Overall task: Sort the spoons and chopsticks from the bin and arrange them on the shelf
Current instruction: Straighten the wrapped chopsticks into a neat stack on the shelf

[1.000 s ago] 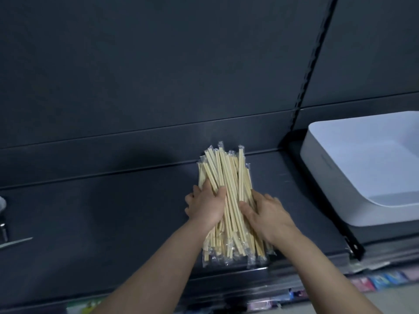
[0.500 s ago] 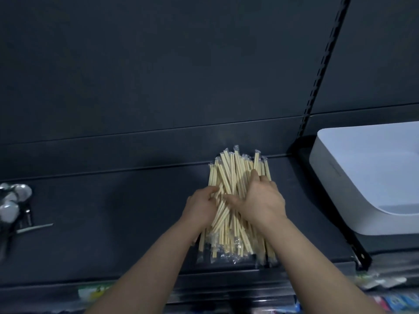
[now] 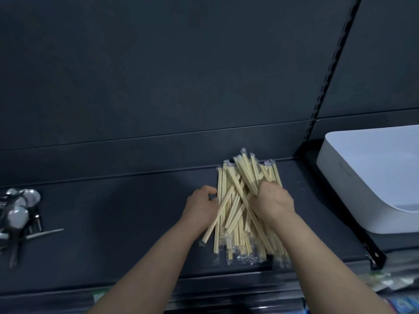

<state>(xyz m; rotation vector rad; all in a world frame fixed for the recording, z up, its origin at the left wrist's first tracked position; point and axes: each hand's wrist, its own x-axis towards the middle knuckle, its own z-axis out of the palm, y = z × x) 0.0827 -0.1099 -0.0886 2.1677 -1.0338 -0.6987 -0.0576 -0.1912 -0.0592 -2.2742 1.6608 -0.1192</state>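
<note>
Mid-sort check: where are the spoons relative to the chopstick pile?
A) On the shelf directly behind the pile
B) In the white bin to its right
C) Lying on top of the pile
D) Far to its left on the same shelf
D: the spoons lie heaped at the far left of the shelf, well apart from the chopstick pile, while the white bin stands to the pile's right.

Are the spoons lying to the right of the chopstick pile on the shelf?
No, the spoons lie at the far left of the shelf, and the chopsticks sit to their right, nearer the white bin.
</note>
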